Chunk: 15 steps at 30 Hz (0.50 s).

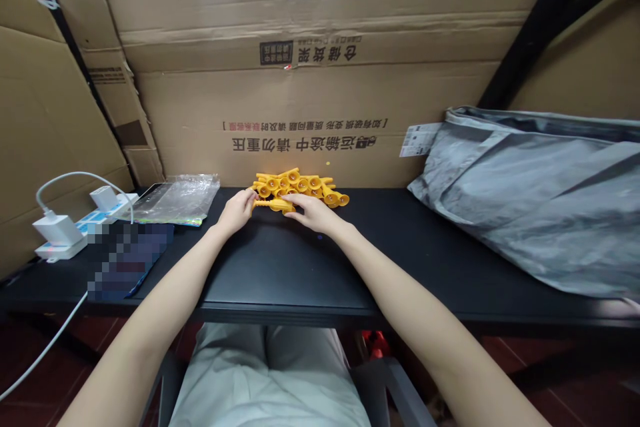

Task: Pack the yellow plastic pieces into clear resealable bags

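A pile of several small yellow plastic trumpet-shaped pieces (pixel 300 185) lies at the back of the black table (pixel 280 273), against the cardboard wall. My left hand (pixel 238 208) and my right hand (pixel 311 209) are both stretched out to the front of the pile. Between them they pinch one yellow piece (pixel 271 203), the left fingers on its left end, the right fingers closed on its right end. Both forearms reach across the table's middle.
A clear plastic bag (pixel 177 199) lies left of the pile. A white power strip with chargers and cables (pixel 70 223) sits at the far left beside a blurred flat object (pixel 127 259). A large grey bag (pixel 540 200) fills the right side. Cardboard boxes (pixel 310 80) stand behind.
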Available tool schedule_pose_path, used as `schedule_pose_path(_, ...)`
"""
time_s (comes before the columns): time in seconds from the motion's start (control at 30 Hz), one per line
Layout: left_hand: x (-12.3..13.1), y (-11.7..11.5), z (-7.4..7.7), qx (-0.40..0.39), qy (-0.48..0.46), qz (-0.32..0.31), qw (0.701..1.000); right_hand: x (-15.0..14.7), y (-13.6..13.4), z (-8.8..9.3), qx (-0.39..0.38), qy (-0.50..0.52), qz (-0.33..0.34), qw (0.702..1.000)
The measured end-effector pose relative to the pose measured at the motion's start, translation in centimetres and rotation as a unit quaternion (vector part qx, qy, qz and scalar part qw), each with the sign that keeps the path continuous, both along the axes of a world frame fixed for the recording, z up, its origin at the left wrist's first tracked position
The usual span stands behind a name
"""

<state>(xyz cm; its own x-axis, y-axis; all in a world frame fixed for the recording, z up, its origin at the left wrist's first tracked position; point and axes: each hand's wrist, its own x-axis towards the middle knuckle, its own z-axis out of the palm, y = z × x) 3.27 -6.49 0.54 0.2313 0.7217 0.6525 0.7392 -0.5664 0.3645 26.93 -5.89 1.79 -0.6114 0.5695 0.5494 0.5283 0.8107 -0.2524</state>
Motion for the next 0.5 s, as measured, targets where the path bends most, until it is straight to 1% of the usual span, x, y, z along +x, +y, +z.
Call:
schedule_pose_path(0.27,-0.06,-0.01,0.00,-0.004,0.009,0.001,1.000,-0.01,-0.50,0.51,-0.010,0.001,0.009,1.000)
schedule_pose_path(0.37,0.01,-0.08,0.03,-0.006,-0.016,0.004,1.000,-0.05,-0.66,0.66,-0.004,0.012,0.007,1.000)
schedule_pose_path(0.43,0.09,-0.15,0.07,-0.006,-0.046,0.013,0.999,-0.07,-0.66,0.72,0.008,0.034,-0.009,0.999)
schedule_pose_path(0.5,0.14,-0.20,0.11,-0.009,-0.063,0.021,0.998,-0.09,-0.50,0.81,0.022,0.076,-0.043,0.996)
